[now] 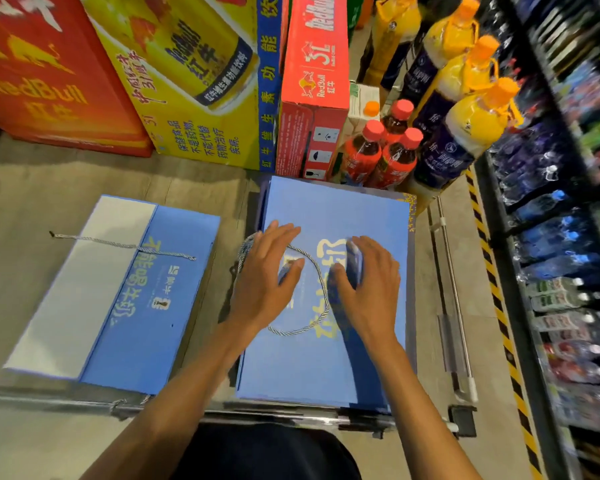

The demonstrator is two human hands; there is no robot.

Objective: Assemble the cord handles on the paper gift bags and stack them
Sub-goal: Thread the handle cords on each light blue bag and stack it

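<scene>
A stack of flat blue paper gift bags point(326, 368) with yellow lettering lies in front of me. On its top bag a silver-blue cord handle point(321, 282) curls in a loop. My left hand point(267, 271) rests flat on the bag over the loop's left side, fingers straight. Just right of the loop, my right hand point(368, 282) presses on the same bag with straight fingers; a blurred blue fold shows between its thumb and fingers. A second stack of blue bags point(142, 306) lies to the left, with a loose cord point(118, 244) across its top.
Large red and yellow drink cartons point(187, 81) stand behind both stacks. Red-capped bottles point(381, 154) and yellow bottles point(465, 109) crowd the far right corner. A shelf of bottled water point(568, 237) runs along the right, edged by striped floor tape point(496, 289). A metal rail point(454, 299) lies beside the right stack.
</scene>
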